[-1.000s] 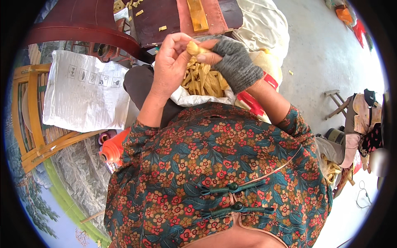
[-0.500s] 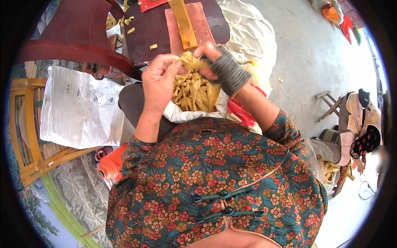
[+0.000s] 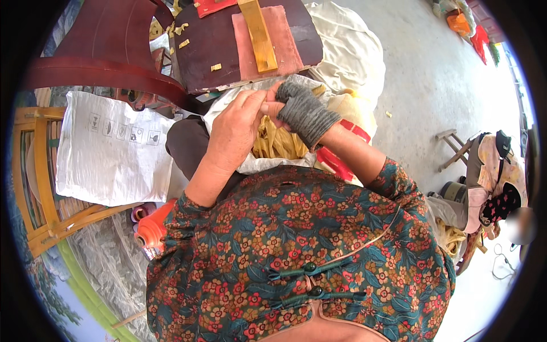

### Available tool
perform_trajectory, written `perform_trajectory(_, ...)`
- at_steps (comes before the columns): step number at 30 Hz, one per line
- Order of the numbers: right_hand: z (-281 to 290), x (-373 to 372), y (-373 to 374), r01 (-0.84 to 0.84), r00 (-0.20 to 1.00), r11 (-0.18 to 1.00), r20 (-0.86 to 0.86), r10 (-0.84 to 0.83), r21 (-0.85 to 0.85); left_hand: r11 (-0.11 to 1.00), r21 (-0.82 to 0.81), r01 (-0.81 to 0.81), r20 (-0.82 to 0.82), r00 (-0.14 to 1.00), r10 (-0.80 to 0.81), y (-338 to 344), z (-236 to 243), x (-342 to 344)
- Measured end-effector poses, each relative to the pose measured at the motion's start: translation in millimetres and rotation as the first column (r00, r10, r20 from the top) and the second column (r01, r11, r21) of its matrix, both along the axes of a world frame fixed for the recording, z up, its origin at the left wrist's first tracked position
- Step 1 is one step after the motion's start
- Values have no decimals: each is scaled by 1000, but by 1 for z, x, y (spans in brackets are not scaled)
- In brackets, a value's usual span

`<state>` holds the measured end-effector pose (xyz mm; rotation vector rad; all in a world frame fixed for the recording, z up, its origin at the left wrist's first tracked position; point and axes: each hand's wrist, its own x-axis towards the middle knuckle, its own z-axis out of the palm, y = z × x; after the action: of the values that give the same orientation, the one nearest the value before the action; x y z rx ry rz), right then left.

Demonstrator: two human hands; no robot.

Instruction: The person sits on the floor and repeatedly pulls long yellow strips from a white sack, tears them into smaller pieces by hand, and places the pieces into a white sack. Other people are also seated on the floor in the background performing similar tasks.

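Observation:
My left hand (image 3: 235, 130) and my right hand (image 3: 299, 108) meet over a white sack (image 3: 268, 165). Loose, crinkled yellow-tan strips (image 3: 279, 139) fill the sack. My left fingers are closed in a pinch. The right hand wears a grey fingerless knit glove and its fingers are curled in against the left. A bit of yellow-tan strip (image 3: 319, 90) shows beyond the gloved hand; most of what lies between the fingers is hidden by them.
Ahead stands a dark red seat (image 3: 211, 51) bearing a pink cloth (image 3: 285, 48), a wooden bar (image 3: 259, 40) and small yellow scraps. On the left are a white printed sack (image 3: 114, 159) and a bamboo frame (image 3: 40, 176). A small stool (image 3: 454, 149) stands at right.
My hands have drawn together and the right has turned inward. The knotted yellow-tan strip seen between them is now mostly covered by fingers.

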<state>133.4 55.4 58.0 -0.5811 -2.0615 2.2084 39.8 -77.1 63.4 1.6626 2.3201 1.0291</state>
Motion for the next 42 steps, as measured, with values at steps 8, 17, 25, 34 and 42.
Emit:
perform_trajectory(8, -14, 0, -13, -116, 986, 832, -41, 164, 542, 953, 208, 221, -526, 846, -82, 2, -49, -56)
perform_trajectory(17, -1, -20, 27, 137, 988, 850, -11, -152, 509, 997, 70, -24, 417, 909, -7, 40, -53, -67)
perform_trajectory(25, -14, -33, 73, 182, 951, 787, 99, -294, 589, 982, 165, -87, 879, 464, -106, 66, -44, -72)
perform_trajectory(34, -14, -54, 85, 246, 959, 557, -117, -258, 793, 986, 5, -169, 668, 734, 122, 94, -41, -90)
perform_trajectory(42, -70, -56, 91, 40, 909, 548, 197, -367, 835, 940, -281, -195, 293, 915, 277, 75, -50, -68)
